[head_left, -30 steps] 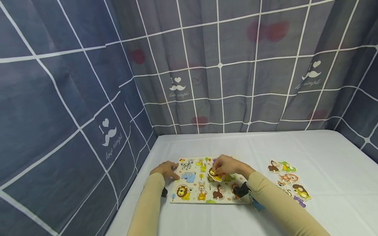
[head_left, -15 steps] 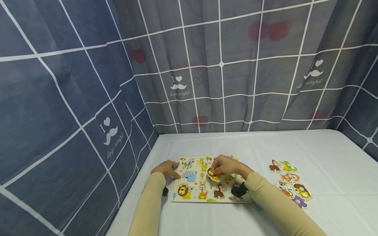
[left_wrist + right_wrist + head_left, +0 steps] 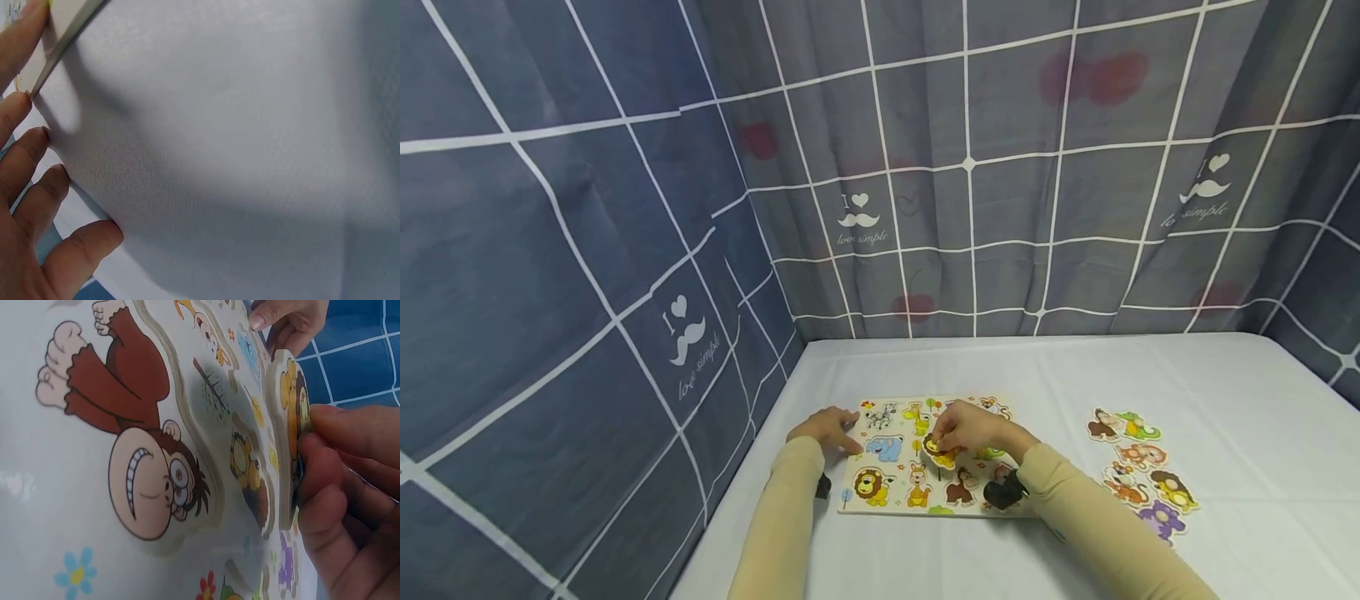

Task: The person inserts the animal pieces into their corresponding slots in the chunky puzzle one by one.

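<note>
My right hand [image 3: 976, 427] pinches a yellow-and-brown lion puzzle piece [image 3: 940, 457] just above the animal puzzle board [image 3: 898, 497]. The right wrist view has this thick piece [image 3: 289, 419] tilted on edge between thumb and fingers, beside the board's hedgehog picture [image 3: 249, 472]. A large monkey picture [image 3: 147, 437] on the board lies nearer that camera. At the board's left side rests my left hand [image 3: 826, 427], fingers spread, the fingertips touching its edge. In the left wrist view, the left fingers [image 3: 44, 194] lie on the white cloth and one reaches over the board's corner.
To the right of the board lie several loose animal pieces, among them a monkey piece [image 3: 1103, 425], a crocodile piece [image 3: 1141, 427] and a purple piece [image 3: 1163, 520]. A white cloth covers the table [image 3: 1247, 417]. Checked curtains [image 3: 1015, 208] enclose the back and sides.
My right hand has shifted slightly left over the board with the lion piece, uncovering the tiger picture at the top right. My left hand stays at the board's edge. The head view has turned slightly.
</note>
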A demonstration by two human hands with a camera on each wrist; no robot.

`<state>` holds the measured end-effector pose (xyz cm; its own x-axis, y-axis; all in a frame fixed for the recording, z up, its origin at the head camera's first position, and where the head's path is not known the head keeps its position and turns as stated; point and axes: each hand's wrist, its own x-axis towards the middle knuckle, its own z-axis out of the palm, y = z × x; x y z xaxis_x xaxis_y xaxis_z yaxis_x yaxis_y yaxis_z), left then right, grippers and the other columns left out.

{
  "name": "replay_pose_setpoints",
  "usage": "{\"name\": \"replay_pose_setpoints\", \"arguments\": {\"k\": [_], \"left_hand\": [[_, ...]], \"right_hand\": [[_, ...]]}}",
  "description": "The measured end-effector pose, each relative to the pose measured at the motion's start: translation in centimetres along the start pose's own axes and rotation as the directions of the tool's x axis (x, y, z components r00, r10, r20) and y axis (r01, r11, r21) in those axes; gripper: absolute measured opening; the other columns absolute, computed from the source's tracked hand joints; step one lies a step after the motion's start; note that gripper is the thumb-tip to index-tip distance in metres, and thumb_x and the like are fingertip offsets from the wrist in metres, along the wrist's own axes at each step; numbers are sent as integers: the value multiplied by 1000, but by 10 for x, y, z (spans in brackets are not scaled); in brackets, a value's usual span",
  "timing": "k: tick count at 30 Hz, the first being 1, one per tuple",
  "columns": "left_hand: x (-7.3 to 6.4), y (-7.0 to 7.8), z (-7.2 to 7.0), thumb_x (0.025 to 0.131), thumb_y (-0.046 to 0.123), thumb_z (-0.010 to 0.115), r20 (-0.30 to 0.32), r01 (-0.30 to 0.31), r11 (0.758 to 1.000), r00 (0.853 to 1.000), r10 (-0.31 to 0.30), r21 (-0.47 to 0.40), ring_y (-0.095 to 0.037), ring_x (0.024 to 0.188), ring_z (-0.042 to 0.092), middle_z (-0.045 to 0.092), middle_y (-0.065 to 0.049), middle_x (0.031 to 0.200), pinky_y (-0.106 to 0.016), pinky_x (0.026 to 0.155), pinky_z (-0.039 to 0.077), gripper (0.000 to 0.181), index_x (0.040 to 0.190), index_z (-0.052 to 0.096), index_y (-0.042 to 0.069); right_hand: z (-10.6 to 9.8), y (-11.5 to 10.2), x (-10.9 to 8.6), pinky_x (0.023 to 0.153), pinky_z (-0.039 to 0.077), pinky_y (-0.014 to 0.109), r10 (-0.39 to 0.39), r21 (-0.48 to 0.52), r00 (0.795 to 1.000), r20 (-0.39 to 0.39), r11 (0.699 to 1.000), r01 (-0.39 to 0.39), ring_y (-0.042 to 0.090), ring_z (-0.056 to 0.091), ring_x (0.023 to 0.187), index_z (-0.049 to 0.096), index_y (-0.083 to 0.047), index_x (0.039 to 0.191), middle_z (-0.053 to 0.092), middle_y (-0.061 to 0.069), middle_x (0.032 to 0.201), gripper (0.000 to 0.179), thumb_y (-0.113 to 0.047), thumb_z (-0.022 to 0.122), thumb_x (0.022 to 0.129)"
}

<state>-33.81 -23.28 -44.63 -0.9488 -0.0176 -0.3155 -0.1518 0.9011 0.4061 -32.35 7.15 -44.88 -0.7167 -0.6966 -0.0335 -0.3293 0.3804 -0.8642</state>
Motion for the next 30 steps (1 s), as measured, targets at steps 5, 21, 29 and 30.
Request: {"name": "replay_pose_setpoints", "arguments": {"k": [5,21,29,30], "left_hand": [[-2,4,-2,71,31,91,0,-6,1000,1000,6,0,-36,145,40,48,-10,154,-56,117,35,81,143,57,24],[-3,5,-3,70,30,91,-9,-7,1000,1000,7,-4,-36,144,42,50,-10,153,-55,116,37,80,142,58,22],[-4,5,-1,70,29,91,-6,-9,1000,1000,9,-9,-36,143,43,52,-10,151,-55,116,37,78,141,59,21],[-4,4,-1,70,29,91,-7,-9,1000,1000,9,-7,-36,143,43,52,-10,151,-55,116,37,78,141,59,21]], "right_hand": [[2,0,3,51,37,21,-9,-18,1000,-3,1000,9,11,43,54,73,2,91,58,1,68,11,4,62,93],[15,-7,15,56,47,24,-21,-38,1000,-1,999,21,11,51,58,74,1,93,66,2,73,12,3,63,92],[21,-9,18,54,43,21,-37,-25,999,21,999,37,10,48,57,75,-1,93,64,0,70,13,3,62,92],[22,-10,18,53,42,22,-38,-23,999,24,999,39,10,48,57,75,0,92,63,0,69,13,3,62,92]]}}
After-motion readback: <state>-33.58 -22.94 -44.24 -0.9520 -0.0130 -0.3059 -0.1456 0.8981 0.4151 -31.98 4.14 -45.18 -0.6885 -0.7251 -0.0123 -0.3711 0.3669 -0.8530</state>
